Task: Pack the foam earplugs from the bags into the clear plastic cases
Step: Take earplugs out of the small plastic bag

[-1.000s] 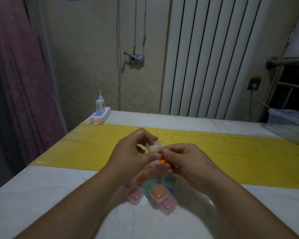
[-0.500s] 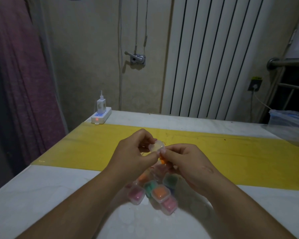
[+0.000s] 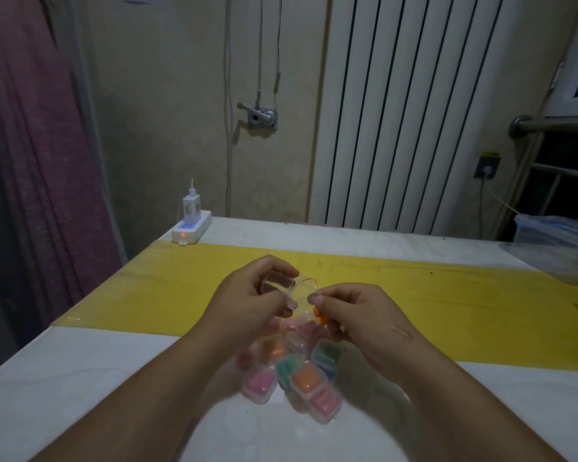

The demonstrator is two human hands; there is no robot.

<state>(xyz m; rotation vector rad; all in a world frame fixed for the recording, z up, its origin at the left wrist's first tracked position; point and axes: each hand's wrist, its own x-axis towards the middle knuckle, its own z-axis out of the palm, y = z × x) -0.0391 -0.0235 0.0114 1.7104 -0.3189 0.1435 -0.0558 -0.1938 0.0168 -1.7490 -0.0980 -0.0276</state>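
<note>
Hold the open clear case (image 3: pixel 277 282), pinched in the left hand (image 3: pixel 247 305) above the surface (image 3: pixel 80 395), level and steady, then ease the orange earplug (image 3: pixel 321 317), gripped with the lid edge by the right hand (image 3: pixel 364 323), fully inside before snapping shut, clear of the filled cases (image 3: pixel 309 383) lying nearer.

Surface inspected: a white table (image 3: pixel 80 395) with a yellow band (image 3: pixel 147 295) laid across its full width. On my side of the band, touching its near edge, lies a cluster of closed cases (image 3: pixel 301 378) holding pink, green and orange plugs, some overlapping one another. Beyond the band, at its left end, a white power strip (image 3: pixel 191 229) lies flat, red light on, with a charger (image 3: pixel 191 205) plugged in upright. At the band's right end sits a clear plastic container (image 3: pixel 558 241), partly out of frame.
</note>
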